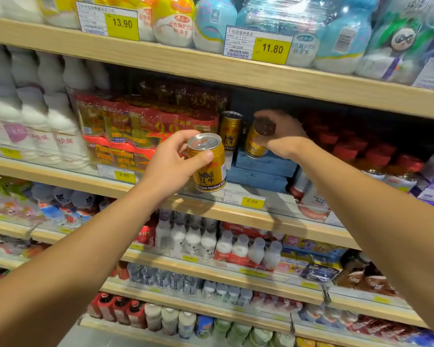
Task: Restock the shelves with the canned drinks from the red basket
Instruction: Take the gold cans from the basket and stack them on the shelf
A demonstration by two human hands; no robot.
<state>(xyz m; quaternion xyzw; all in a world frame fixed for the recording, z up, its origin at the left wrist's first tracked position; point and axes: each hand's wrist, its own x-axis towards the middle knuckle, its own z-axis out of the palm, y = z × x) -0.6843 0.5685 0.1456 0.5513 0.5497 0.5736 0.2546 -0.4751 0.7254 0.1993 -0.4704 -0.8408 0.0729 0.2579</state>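
My left hand point(172, 162) grips a gold Red Bull can point(208, 166) upright in front of the middle shelf edge point(211, 209). My right hand point(283, 136) holds a second gold can point(257, 140) tilted, deeper in the shelf, its base over a blue box point(263, 164). A third gold can point(230, 131) stands upright on the shelf between the two held cans. The red basket is out of view.
Red and gold multipacks point(135, 128) fill the shelf left of the cans, white bottles point(35, 116) further left. Red-capped bottles point(361, 146) stand to the right. Price tags 6.00 point(252, 202) and 9.90 point(123, 175) hang on the shelf edge. Shelves above and below are stocked.
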